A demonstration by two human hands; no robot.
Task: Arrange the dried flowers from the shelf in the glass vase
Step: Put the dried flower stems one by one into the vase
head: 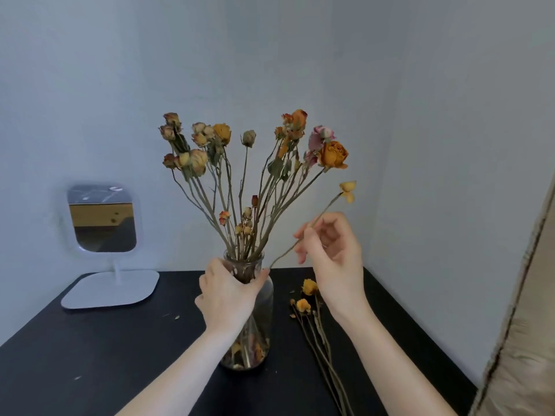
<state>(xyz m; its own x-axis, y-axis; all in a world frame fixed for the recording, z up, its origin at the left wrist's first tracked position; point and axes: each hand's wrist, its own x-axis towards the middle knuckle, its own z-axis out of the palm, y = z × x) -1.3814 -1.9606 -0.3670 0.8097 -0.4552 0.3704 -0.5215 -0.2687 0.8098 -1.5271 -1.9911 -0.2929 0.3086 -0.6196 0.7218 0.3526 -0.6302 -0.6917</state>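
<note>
My left hand (226, 295) wraps the neck of the glass vase (266, 313), fingers curled round the far side and thumb pressed on the near right side just below the rim. The vase stands upright on the black table (120, 340), already holding a spread bunch of dried roses (332, 154) whose heads fan out above it, orange, cream and faded pink.

My right hand (333, 253) is raised beside the bunch, to its right. Thumb and forefinger pinch a single thin stem (326, 208) near its middle, the other fingers loosely bent. The stem slants, its small yellow bud up and to the right, its bare lower end down by the vase rim next to my left thumb; it seems to be still outside the glass.

A few more yellow-headed stems (309, 288) lie flat on the table, right of the vase. A small white mirror (103, 219) stands at the back left.
</note>
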